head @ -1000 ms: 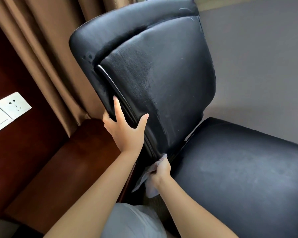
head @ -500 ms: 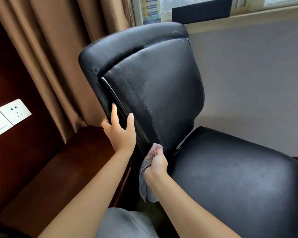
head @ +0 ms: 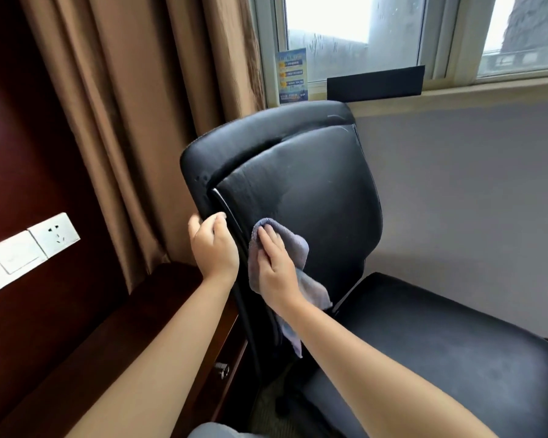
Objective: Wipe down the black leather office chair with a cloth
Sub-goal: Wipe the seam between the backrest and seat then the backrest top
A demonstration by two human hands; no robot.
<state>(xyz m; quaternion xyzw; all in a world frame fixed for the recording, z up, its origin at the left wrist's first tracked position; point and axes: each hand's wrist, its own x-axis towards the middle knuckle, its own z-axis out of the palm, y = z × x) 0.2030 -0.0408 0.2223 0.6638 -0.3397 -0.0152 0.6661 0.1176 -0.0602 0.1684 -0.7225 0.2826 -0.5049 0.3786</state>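
Note:
The black leather office chair (head: 317,197) fills the middle of the head view, backrest upright and facing me, seat (head: 450,349) spreading to the lower right. My left hand (head: 214,245) grips the backrest's left edge, fingers wrapped behind it. My right hand (head: 276,267) lies flat on a grey-blue cloth (head: 298,248) and presses it against the lower left of the backrest's front. The cloth's loose tail hangs down below my wrist toward the gap between backrest and seat.
A dark wooden desk (head: 114,336) with a drawer knob (head: 222,369) stands at the left, against the chair's side. Brown curtains (head: 133,115) hang behind, a window (head: 393,36) above a grey wall (head: 475,191). White wall sockets (head: 53,235) sit on the dark panel.
My right hand has risen with the cloth from the bottom of the backrest to its lower left front and spread flat. My left hand slid up the edge. The view tilted upward.

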